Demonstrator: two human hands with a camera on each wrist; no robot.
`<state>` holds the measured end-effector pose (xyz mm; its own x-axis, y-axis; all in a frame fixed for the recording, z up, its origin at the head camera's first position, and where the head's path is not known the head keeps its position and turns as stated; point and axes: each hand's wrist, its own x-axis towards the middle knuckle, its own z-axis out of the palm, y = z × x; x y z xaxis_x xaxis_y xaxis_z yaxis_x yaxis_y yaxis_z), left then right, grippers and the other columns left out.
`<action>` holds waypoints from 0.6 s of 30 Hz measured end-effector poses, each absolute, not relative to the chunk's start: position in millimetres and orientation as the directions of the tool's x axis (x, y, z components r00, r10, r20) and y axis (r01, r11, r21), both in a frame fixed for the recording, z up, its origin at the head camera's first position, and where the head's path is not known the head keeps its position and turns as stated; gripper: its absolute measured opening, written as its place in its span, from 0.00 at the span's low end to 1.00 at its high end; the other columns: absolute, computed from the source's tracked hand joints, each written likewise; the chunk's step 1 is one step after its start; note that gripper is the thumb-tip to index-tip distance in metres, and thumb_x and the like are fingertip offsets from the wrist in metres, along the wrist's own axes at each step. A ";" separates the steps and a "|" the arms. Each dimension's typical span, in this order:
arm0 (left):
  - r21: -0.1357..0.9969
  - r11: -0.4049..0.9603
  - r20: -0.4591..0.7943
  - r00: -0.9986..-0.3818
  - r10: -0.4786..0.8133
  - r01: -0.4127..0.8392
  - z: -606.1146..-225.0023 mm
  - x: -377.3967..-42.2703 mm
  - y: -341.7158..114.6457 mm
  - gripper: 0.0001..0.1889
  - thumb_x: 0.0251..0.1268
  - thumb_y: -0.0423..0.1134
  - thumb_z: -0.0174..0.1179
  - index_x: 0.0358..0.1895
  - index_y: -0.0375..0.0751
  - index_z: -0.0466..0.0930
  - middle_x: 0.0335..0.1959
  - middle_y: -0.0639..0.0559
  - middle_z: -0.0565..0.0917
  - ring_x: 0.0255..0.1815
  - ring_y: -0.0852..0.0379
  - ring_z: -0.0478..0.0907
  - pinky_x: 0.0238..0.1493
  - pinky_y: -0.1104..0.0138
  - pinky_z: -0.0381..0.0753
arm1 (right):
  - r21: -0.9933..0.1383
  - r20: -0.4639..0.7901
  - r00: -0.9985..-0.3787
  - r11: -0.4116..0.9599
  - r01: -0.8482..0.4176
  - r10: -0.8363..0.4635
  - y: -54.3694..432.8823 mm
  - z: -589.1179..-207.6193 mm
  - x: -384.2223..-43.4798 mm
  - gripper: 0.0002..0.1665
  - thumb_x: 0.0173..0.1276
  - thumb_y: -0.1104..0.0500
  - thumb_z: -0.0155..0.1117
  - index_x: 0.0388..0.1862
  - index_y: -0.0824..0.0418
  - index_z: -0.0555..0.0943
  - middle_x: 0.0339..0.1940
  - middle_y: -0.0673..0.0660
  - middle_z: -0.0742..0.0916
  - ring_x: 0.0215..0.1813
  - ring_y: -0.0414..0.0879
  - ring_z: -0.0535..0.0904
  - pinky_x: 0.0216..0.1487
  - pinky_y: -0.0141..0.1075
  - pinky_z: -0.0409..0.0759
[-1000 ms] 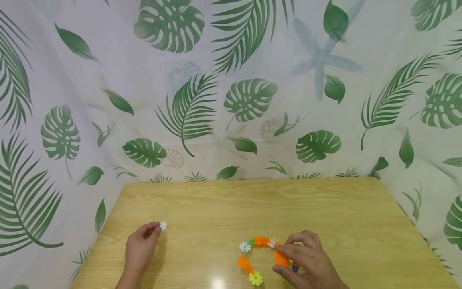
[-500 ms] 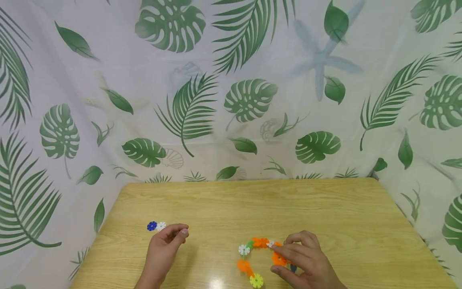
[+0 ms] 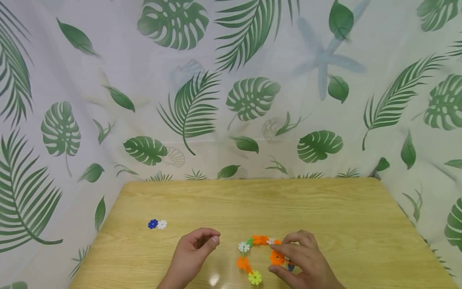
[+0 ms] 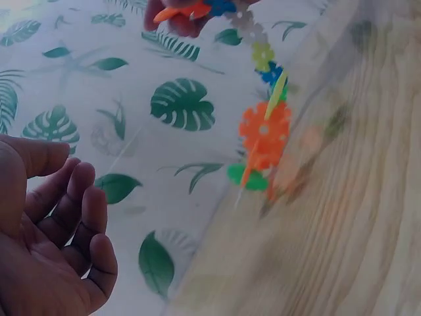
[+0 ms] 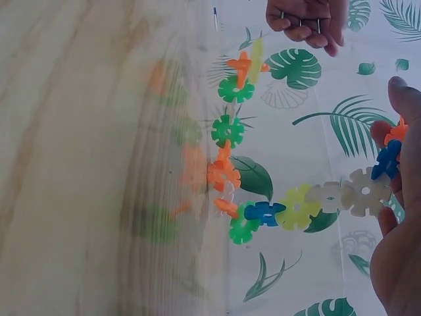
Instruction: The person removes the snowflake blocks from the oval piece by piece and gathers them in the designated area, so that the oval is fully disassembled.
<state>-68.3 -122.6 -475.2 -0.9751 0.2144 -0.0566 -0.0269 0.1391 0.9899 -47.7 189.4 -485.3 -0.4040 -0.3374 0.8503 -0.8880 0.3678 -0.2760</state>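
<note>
My right hand (image 3: 304,259) grips one end of a chain of interlocking plastic snowflake discs (image 5: 296,207), by an orange and blue part, as the right wrist view shows. Orange, green, white, yellow and blue discs make up the chain, which curves round in a loop with its ends apart. In the head view, a yellow disc (image 3: 254,277) is at its near left end. My left hand (image 3: 195,255) is just left of the loop, with loosely curled fingers and nothing visible between them. The left wrist view shows its palm (image 4: 52,289) and a gap beside the chain.
A blue snowflake disc (image 3: 153,224) and a white one (image 3: 162,224) lie side by side at the left of the wooden table (image 3: 288,200). Leaf-printed cloth (image 3: 231,160) stands behind the table and on both sides.
My left hand has left the blue and white discs at the left and moved right towards the chain. My right hand stays at nearly the same place, holding the chain.
</note>
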 end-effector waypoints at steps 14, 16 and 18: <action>0.997 0.073 -0.056 -0.891 0.451 -0.026 -464.5 -60.6 -75.7 0.11 0.74 0.46 0.65 0.48 0.43 0.89 0.43 0.48 0.89 0.47 0.44 0.87 0.48 0.63 0.84 | -0.199 0.887 -0.292 0.275 -0.941 -0.357 182.5 -475.2 -50.9 0.24 0.68 0.50 0.76 0.52 0.67 0.88 0.34 0.45 0.88 0.44 0.48 0.75 0.53 0.39 0.62; 0.998 0.064 -0.050 -0.883 0.468 -0.022 -462.6 -59.4 -71.8 0.11 0.75 0.46 0.65 0.48 0.43 0.89 0.43 0.49 0.89 0.46 0.47 0.87 0.48 0.63 0.84 | -0.209 0.884 -0.300 0.272 -0.939 -0.358 182.2 -475.1 -50.5 0.24 0.68 0.50 0.76 0.52 0.67 0.87 0.33 0.45 0.88 0.45 0.48 0.75 0.53 0.39 0.62; 0.998 0.059 -0.049 -0.872 0.487 -0.023 -461.3 -58.3 -68.0 0.11 0.75 0.46 0.65 0.47 0.44 0.89 0.43 0.50 0.90 0.45 0.50 0.86 0.49 0.62 0.83 | -0.218 0.879 -0.311 0.275 -0.936 -0.362 182.3 -475.9 -50.1 0.24 0.68 0.50 0.76 0.53 0.67 0.87 0.33 0.43 0.87 0.45 0.47 0.74 0.54 0.39 0.62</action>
<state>-58.3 -68.0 -461.3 -0.8723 0.4866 -0.0490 -0.0233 0.0587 0.9980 -50.1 182.3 -475.9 -0.3114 -0.3617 0.8787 -0.9362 0.2753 -0.2184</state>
